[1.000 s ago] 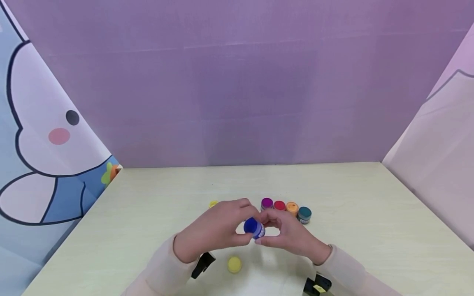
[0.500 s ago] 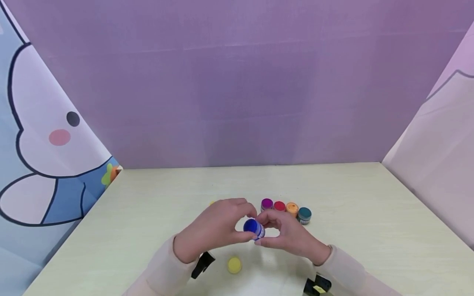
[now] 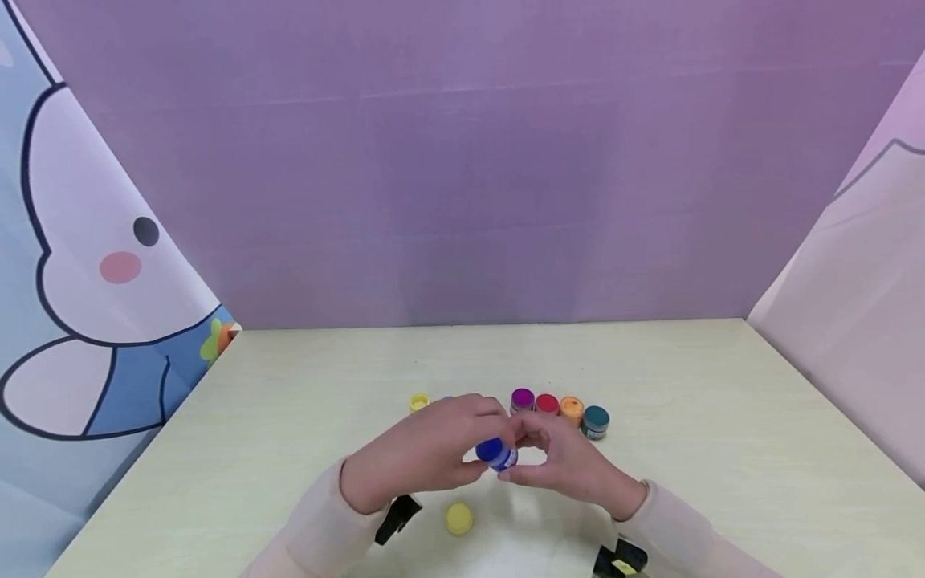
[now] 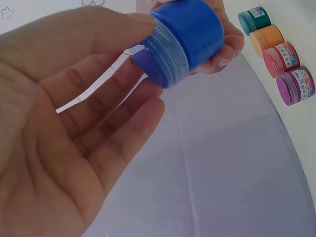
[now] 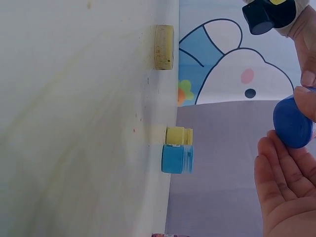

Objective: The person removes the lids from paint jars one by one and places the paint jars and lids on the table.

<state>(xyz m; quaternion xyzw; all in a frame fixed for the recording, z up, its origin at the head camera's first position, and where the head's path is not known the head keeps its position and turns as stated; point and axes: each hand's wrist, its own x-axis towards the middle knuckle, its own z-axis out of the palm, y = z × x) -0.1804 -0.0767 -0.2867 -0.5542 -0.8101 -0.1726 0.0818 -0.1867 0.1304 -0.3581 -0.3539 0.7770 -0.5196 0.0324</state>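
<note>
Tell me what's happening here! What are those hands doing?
Someone is holding a small blue jar tilted above the table. The right hand grips one end, and the left hand holds it by the clear ribbed end. Past the hands, a purple jar, red jar, orange jar and green jar stand in a row. A yellow jar and light blue jar stand close together, and a round yellow piece lies nearer the person.

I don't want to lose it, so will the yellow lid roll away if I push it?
Pushed gently, the yellow lid would probably slide because it lies flat on the table. Stood on edge, it might roll, since it's round. Its side looks ridged, so it may not feel very slippery.
</note>
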